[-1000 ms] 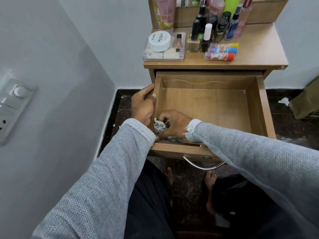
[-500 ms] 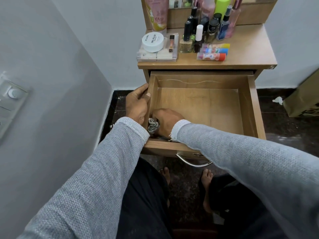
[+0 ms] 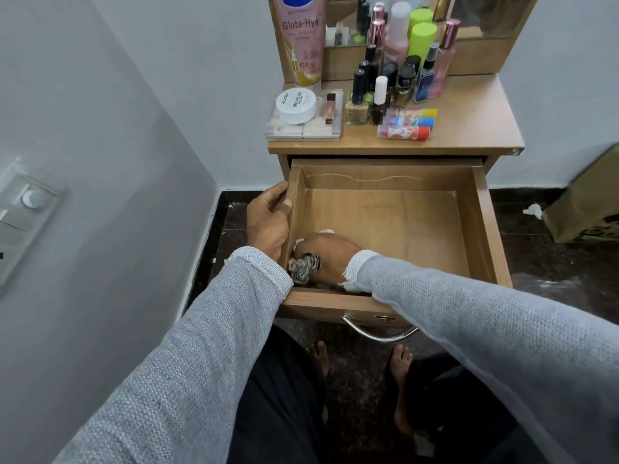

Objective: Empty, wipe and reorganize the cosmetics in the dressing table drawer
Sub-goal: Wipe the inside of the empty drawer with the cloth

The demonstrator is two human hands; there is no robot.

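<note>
Right hand point(image 3: 330, 259) presses a bunched grey-and-white cloth point(image 3: 303, 266) into the near-left corner of the open drawer point(image 3: 482, 229), fingers curled around it. Left hand point(image 3: 268, 222) clamps the drawer's left wall, steadying it. Wiping should work outward from this corner in overlapping strokes. Cosmetics point(image 3: 388, 95) wait on the tabletop point(image 3: 469, 128).
</note>
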